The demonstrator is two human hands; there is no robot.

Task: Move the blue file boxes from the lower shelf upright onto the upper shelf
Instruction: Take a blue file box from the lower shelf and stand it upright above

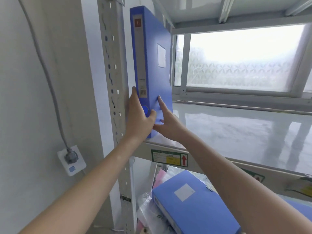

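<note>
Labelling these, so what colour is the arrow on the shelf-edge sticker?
Red arrow, pointing up, clearest in the head view.

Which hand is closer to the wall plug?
Left. The left hand grips the upright blue file box on the side towards the wall plug; the right hand presses its far face.

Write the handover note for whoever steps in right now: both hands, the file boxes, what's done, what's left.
Left hand: gripping the spine side of the upright blue file box, near its bottom.
Right hand: open, fingers pressed flat against the box's broad face, steadying it.
The box stands upright at the far left end of the upper shelf, next to the shelf post.
Done: this one box is up, though both hands are on it.
Left: let go once it stands alone, then lift the second blue file box, lying flat on the lower shelf. Another blue edge shows beyond it; unclear what it is.
</note>
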